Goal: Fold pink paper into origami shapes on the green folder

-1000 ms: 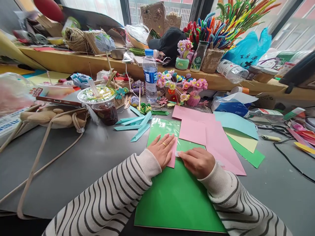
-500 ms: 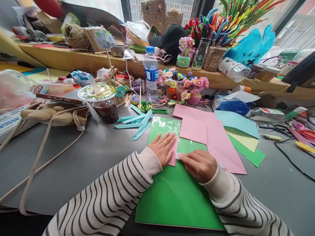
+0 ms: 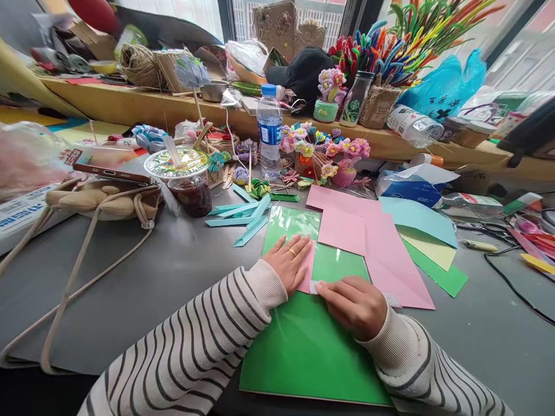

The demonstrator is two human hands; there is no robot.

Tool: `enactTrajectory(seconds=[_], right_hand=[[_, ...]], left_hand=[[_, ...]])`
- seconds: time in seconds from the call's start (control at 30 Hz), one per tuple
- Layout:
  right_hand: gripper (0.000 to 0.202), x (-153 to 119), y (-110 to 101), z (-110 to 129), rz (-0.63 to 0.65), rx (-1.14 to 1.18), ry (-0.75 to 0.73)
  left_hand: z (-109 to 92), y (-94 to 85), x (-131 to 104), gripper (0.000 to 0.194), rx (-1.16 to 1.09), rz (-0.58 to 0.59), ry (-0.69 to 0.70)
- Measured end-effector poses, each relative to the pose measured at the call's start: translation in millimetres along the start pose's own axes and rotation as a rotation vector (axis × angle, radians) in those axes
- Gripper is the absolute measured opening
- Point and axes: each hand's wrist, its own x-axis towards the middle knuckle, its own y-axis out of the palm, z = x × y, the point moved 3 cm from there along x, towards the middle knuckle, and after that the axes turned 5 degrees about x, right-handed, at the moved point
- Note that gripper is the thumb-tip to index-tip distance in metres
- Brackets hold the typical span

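My left hand (image 3: 289, 263) lies flat, fingers stretched, on a narrow pink paper strip (image 3: 309, 267) on the green board (image 3: 316, 352). To its right, my right hand (image 3: 358, 303) pinches a small whitish piece (image 3: 314, 286) against the strip's lower right edge; most of that piece is hidden by the fingers. A pink paper square (image 3: 342, 231) lies at the board's upper right, beside a larger pink sheet (image 3: 390, 260). Folded light-blue strips (image 3: 249, 216) are piled past the board's upper left corner.
A lidded drink cup (image 3: 188, 190) and a water bottle (image 3: 269, 136) stand behind the strips. At the left are a corded bag (image 3: 104, 202) and a phone (image 3: 115, 173). Scissors (image 3: 494, 231) and coloured papers lie right. Craft flowers (image 3: 329, 150) stand at the back.
My right hand has moved slightly down along the strip's edge with the whitish piece. My left hand stays on the strip. The whole view has shifted a little.
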Motion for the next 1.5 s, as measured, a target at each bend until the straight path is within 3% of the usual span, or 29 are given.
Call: enactTrajectory(seconds=[0.73, 0.87, 1.03, 1.5], right_hand=[[0.016, -7, -5, 12, 0.064, 0.1, -0.081], [0.023, -7, -12, -7, 0.0, 0.109, 0.085], [0.018, -3, -8, -40, -0.066, -0.1, 0.268], [0.017, 9, 18, -51, 0.022, -0.209, 0.217]], left_hand=[[1, 1.9, 0, 0.047, -0.004, 0.003, 0.009], [2, 0.8, -1, 0.048, -0.001, 0.004, 0.055], [2, -1.1, -3, 0.047, -0.013, 0.004, 0.101], [3, -0.9, -3, 0.047, -0.034, 0.012, 0.114]])
